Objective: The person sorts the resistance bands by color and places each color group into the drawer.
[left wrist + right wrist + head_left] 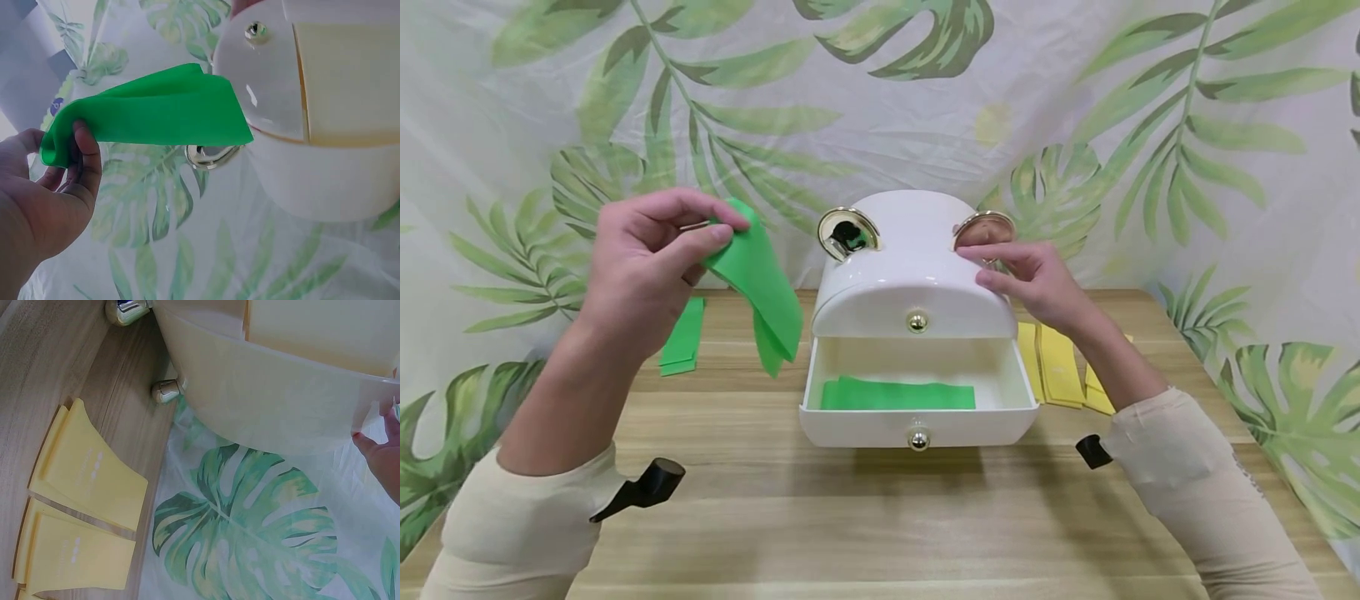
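My left hand [647,258] pinches one end of a folded green resistance band [763,287] between thumb and fingers, left of a white storage box [917,217]. The band's other end hangs toward the box; in the left wrist view it stretches out as a flat double layer. My right hand [1037,279] rests its fingers and thumb on the box's right side, by the gold-rimmed right ear [987,227]. Below, the box's drawer [919,427] is pulled out, with another green band [902,395] lying flat inside it.
More green bands [683,337] lie on the wooden table [722,500] to the left. Several yellow bands [1051,362] with printed marks lie right of the box, partly behind my right forearm. A leaf-patterned cloth [760,108] hangs behind.
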A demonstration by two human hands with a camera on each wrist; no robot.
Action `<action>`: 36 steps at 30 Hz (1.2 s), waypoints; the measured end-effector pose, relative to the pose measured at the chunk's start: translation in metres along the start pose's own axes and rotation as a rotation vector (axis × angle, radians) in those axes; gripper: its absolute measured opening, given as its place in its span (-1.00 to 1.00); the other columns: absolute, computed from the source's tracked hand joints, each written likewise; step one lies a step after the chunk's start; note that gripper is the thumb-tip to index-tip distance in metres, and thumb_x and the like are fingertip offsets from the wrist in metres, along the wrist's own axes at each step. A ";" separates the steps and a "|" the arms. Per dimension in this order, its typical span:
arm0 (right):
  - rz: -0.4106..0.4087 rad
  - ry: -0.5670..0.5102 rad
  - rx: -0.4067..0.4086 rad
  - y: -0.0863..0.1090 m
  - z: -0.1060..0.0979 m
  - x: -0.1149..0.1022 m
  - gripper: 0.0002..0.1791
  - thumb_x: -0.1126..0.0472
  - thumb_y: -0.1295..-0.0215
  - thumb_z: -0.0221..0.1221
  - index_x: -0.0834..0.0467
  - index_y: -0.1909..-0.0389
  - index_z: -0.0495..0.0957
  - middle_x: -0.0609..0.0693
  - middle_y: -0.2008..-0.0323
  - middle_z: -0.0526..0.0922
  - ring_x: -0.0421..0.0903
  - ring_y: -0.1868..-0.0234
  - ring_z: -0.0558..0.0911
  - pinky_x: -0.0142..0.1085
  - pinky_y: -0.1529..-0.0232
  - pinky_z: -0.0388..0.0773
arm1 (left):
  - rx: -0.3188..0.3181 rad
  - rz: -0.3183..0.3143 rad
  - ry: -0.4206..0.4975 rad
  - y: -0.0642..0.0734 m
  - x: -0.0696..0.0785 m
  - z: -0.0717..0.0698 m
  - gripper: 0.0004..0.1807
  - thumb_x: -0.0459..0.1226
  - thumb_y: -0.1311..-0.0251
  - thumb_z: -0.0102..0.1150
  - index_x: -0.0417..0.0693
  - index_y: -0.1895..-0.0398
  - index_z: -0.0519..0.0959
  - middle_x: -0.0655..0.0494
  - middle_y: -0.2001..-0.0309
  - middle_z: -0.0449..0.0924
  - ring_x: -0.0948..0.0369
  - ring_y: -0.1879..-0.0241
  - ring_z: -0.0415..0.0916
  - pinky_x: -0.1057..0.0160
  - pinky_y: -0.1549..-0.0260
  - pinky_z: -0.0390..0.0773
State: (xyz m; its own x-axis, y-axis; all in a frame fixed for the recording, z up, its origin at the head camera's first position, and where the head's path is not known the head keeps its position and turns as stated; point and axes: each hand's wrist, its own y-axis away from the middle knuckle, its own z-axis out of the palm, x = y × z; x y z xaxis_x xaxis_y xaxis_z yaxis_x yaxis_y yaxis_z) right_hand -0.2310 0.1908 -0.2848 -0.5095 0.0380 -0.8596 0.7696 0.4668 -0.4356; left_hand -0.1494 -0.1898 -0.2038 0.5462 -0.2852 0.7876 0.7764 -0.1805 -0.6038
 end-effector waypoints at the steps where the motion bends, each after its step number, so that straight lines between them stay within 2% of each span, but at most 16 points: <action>1: -0.001 -0.001 0.001 0.000 0.000 0.000 -0.60 0.53 -0.32 0.21 0.19 -0.10 0.74 -0.15 -0.09 0.73 -0.09 -0.32 0.49 -0.31 -0.19 0.49 | -0.008 0.002 0.001 0.000 0.000 0.002 -0.76 -0.69 -0.25 -0.04 -0.52 0.32 0.67 0.00 0.38 0.72 0.30 0.56 0.47 0.52 0.51 0.47; 3: -0.003 -0.003 0.001 0.000 0.000 0.000 -0.60 0.52 -0.32 0.21 0.18 -0.10 0.74 -0.15 -0.09 0.73 -0.09 -0.32 0.49 -0.31 -0.21 0.47 | -0.032 0.003 0.013 0.001 0.000 0.006 -0.75 -0.69 -0.25 -0.05 -0.53 0.30 0.67 -0.01 0.35 0.71 0.31 0.54 0.50 0.54 0.48 0.50; 5: -0.003 -0.004 0.001 0.000 0.000 0.000 -0.60 0.53 -0.32 0.21 0.18 -0.10 0.74 -0.15 -0.09 0.73 -0.09 -0.33 0.48 -0.29 -0.24 0.45 | -0.065 0.002 0.036 0.002 0.000 0.010 -0.74 -0.70 -0.25 -0.07 -0.54 0.27 0.67 -0.05 0.31 0.71 0.25 0.45 0.64 0.44 0.37 0.64; 10: -0.001 0.003 0.003 0.000 0.000 0.000 -0.59 0.54 -0.30 0.20 0.24 -0.12 0.71 -0.17 -0.09 0.73 -0.08 -0.34 0.48 -0.27 -0.27 0.43 | -0.143 0.013 0.030 0.002 -0.004 0.019 -0.70 -0.71 -0.23 -0.07 -0.49 0.22 0.69 -0.09 0.30 0.73 0.22 0.43 0.68 0.35 0.34 0.69; 13: 0.001 0.006 0.004 0.000 0.000 0.000 -0.60 0.55 -0.30 0.20 0.28 -0.13 0.70 -0.18 -0.08 0.73 -0.09 -0.34 0.48 -0.26 -0.29 0.41 | -0.175 0.009 -0.013 0.002 -0.004 0.028 -0.67 -0.72 -0.21 -0.04 -0.40 0.21 0.72 -0.07 0.35 0.74 0.20 0.48 0.68 0.32 0.38 0.69; 19: 0.003 0.010 0.005 0.001 0.001 0.001 -0.63 0.53 -0.32 0.20 0.33 -0.13 0.68 -0.18 -0.09 0.73 -0.08 -0.34 0.47 -0.27 -0.31 0.37 | -0.198 -0.034 -0.113 0.000 -0.005 0.050 -0.65 -0.72 -0.15 0.10 -0.24 0.23 0.77 -0.09 0.43 0.73 0.19 0.56 0.63 0.28 0.45 0.68; 22: 0.002 0.012 0.004 0.001 0.001 0.001 -0.63 0.53 -0.32 0.20 0.36 -0.13 0.66 -0.18 -0.09 0.73 -0.08 -0.34 0.47 -0.27 -0.30 0.38 | -0.227 -0.050 -0.112 -0.001 -0.009 0.060 -0.70 -0.70 -0.17 0.14 -0.29 0.21 0.75 -0.10 0.45 0.72 0.17 0.57 0.60 0.28 0.46 0.66; 25: 0.003 0.010 0.001 0.000 0.001 0.001 -0.63 0.53 -0.32 0.19 0.40 -0.14 0.64 -0.18 -0.09 0.73 -0.08 -0.34 0.47 -0.26 -0.31 0.37 | -0.272 -0.078 -0.109 -0.002 -0.014 0.071 -0.80 -0.67 -0.20 0.17 -0.46 0.15 0.68 -0.08 0.40 0.71 0.15 0.54 0.59 0.26 0.44 0.66; 28: 0.004 0.013 0.001 -0.001 0.001 0.001 -0.62 0.53 -0.32 0.19 0.37 -0.14 0.65 -0.14 -0.10 0.73 -0.08 -0.34 0.47 -0.23 -0.33 0.35 | -0.311 -0.109 -0.125 -0.003 -0.021 0.082 -0.81 -0.64 -0.23 0.19 -0.57 0.09 0.62 -0.11 0.34 0.72 0.15 0.49 0.63 0.20 0.40 0.70; 32: 0.000 0.023 -0.004 0.000 0.000 0.001 -0.63 0.53 -0.33 0.18 0.38 -0.14 0.64 -0.12 -0.12 0.72 -0.06 -0.36 0.46 -0.17 -0.39 0.30 | -0.339 -0.116 -0.184 -0.006 -0.033 0.096 -0.82 -0.61 -0.23 0.23 -0.51 0.11 0.65 -0.15 0.33 0.73 0.15 0.47 0.65 0.15 0.39 0.73; 36: -0.009 0.025 -0.009 0.000 0.000 0.001 -0.65 0.52 -0.35 0.17 0.44 -0.15 0.61 -0.07 -0.13 0.71 -0.06 -0.34 0.48 -0.17 -0.36 0.33 | -0.369 -0.100 -0.241 -0.008 -0.042 0.108 -0.83 -0.58 -0.23 0.26 -0.44 0.12 0.69 -0.10 0.38 0.72 0.14 0.50 0.62 0.18 0.40 0.71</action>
State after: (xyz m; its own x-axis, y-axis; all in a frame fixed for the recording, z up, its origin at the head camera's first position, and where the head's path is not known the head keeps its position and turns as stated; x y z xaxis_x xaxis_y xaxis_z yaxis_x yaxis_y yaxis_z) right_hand -0.2312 0.1905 -0.2853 -0.5262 0.0556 -0.8486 0.7616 0.4748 -0.4411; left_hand -0.1443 -0.0747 -0.2186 0.5659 -0.0302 0.8239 0.6886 -0.5323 -0.4925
